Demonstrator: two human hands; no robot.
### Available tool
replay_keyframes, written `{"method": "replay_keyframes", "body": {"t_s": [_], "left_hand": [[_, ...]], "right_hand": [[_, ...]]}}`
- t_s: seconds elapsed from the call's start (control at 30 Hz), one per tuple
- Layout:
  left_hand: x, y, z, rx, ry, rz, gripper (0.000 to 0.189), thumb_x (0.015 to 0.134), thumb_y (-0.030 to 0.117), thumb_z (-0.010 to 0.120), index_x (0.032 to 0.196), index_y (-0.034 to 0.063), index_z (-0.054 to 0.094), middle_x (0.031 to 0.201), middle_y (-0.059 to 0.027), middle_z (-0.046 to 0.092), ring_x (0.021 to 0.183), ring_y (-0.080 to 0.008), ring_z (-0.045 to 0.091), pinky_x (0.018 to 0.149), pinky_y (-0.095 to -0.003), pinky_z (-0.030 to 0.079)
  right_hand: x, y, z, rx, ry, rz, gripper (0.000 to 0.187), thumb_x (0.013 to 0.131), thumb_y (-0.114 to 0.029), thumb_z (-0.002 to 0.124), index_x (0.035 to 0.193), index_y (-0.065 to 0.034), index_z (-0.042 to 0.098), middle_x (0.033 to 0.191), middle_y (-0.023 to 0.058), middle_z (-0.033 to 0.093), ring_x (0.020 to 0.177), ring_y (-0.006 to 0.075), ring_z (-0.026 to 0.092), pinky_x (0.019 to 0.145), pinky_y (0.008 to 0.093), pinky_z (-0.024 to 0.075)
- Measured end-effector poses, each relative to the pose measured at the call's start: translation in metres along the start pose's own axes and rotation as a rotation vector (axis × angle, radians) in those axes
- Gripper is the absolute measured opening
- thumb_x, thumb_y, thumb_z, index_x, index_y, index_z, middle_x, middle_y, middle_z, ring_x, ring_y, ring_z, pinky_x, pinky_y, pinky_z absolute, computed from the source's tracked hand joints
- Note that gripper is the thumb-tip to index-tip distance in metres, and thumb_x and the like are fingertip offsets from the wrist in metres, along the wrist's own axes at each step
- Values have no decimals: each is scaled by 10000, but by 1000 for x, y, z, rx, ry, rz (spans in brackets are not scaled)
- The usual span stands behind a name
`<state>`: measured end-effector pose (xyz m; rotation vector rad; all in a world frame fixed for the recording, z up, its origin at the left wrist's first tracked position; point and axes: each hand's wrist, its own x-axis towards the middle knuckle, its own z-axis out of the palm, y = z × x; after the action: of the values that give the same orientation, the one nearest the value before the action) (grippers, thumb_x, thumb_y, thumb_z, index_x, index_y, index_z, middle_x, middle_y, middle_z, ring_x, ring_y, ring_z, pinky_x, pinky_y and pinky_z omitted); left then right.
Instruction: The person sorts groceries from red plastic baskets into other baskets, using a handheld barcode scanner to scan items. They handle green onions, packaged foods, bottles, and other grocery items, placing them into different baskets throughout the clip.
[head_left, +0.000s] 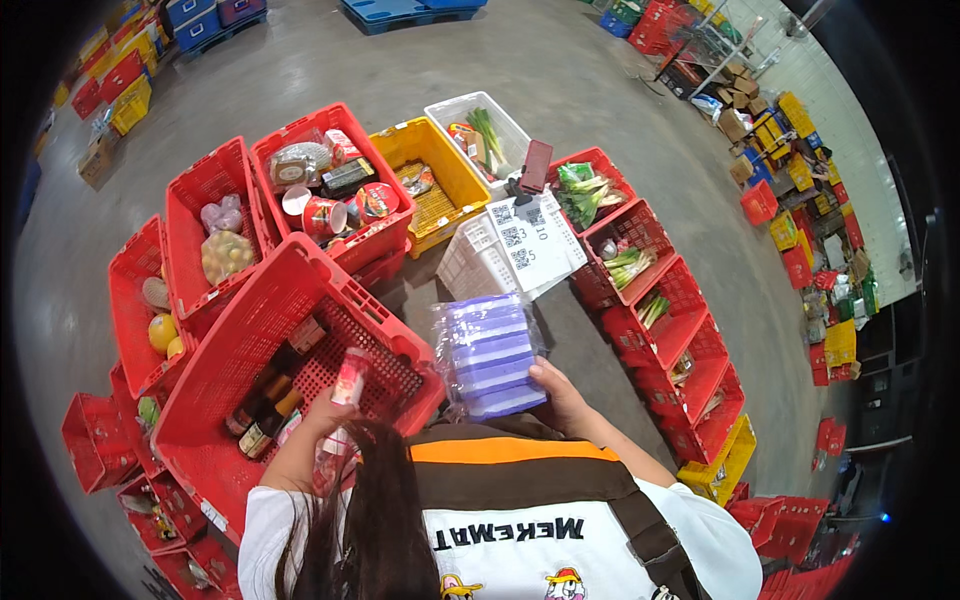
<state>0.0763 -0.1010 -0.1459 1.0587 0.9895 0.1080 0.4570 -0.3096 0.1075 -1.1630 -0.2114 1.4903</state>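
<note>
My right hand (562, 397) holds a clear plastic pack of purple and white sponges (495, 356) upright in front of my chest. My left hand (326, 420) is closed around a pink and white package (350, 379) over the near side of a large red plastic crate (247, 330); hair partly hides what it holds. Inside that crate lie dark glass bottles (259, 435) with labels. Beyond the sponges, a white plastic basket (472, 259) bears printed sheets (525, 259) and a dark red phone-like device (535, 166).
Red crates with packaged food (330, 187), fruit (161, 334) and leafy vegetables (589, 195) surround me on both sides. A yellow crate (450, 165) and a white crate (450, 112) stand ahead. Blue pallets (405, 15) and more stacked crates lie farther off on the concrete floor.
</note>
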Motion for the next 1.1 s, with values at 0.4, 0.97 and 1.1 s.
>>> {"method": "replay_keyframes", "body": {"t_s": [0.4,0.97,1.1], "left_hand": [[-246,135,97,-1180,-97,894,841,728,545,729,1272,-39,464,986,-175,612,845,-295,642,749,-440,592],[-449,-148,344,-1296,1435,1198,652,900,560,481,1248,8,499,1001,-157,625,857,-232,624,743,-339,517],[-478,-237,393,-1614,1324,1316,575,891,497,552,1205,18,511,1074,-172,631,915,-265,653,806,-398,551]], "right_hand": [[87,-42,37,-310,-454,-72,722,793,-349,658,1401,-71,384,1273,109,536,1146,263,550,960,407,461],[-51,293,402,-1486,-2034,348,598,847,-274,703,1250,88,450,1105,132,584,1019,178,551,899,329,456],[-146,426,419,-1991,-2311,305,770,794,-473,710,1231,114,472,1162,174,585,1066,237,571,878,335,471]]}}
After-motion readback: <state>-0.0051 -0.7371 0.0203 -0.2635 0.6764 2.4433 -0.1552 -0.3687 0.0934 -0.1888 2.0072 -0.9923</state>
